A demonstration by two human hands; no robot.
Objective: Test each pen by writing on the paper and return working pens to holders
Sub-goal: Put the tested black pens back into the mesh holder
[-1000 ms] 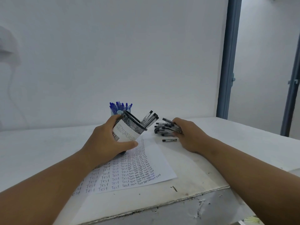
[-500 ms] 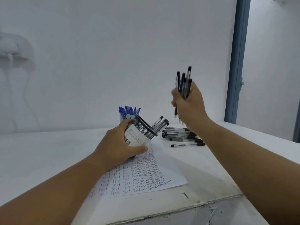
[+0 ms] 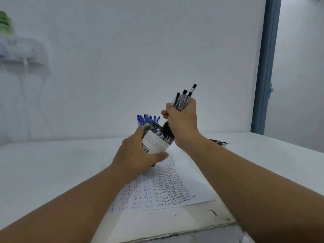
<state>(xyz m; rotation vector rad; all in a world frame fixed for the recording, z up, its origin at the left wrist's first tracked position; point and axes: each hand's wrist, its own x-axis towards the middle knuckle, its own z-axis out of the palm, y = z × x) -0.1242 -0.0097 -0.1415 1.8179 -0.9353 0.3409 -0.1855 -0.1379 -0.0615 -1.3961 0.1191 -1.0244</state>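
My left hand (image 3: 140, 155) has its grip wrapped around the black mesh holder (image 3: 158, 139), thumb across the white label with its barcode, and the holder is tilted with its mouth toward my right. Its base is hidden behind my fingers, so I cannot tell whether it touches the paper (image 3: 175, 186) below it. My right hand (image 3: 182, 120) is clenched on a bundle of black-capped pens (image 3: 184, 99); their caps stick up above my fist, and the lower ends reach the holder's mouth, though how far in they go is hard to make out. How many pens I hold I cannot count, since they overlap.

Behind the mesh holder stands a second holder of blue pens (image 3: 148, 119); only the blue tops show, the cup itself is almost wholly covered. More loose pens (image 3: 219, 142) lie on the table past my right forearm, mostly hidden by it.

The paper lies flat on the white table (image 3: 52, 163), filled with rows of the word "Test"; my left arm covers its left edge. A small dark screw or nail (image 3: 213, 211) lies near the table's chipped front edge. A plain white wall rises behind, with a blurred white shelf (image 3: 19, 51) at left and a blue-grey door frame (image 3: 264, 67) at right.
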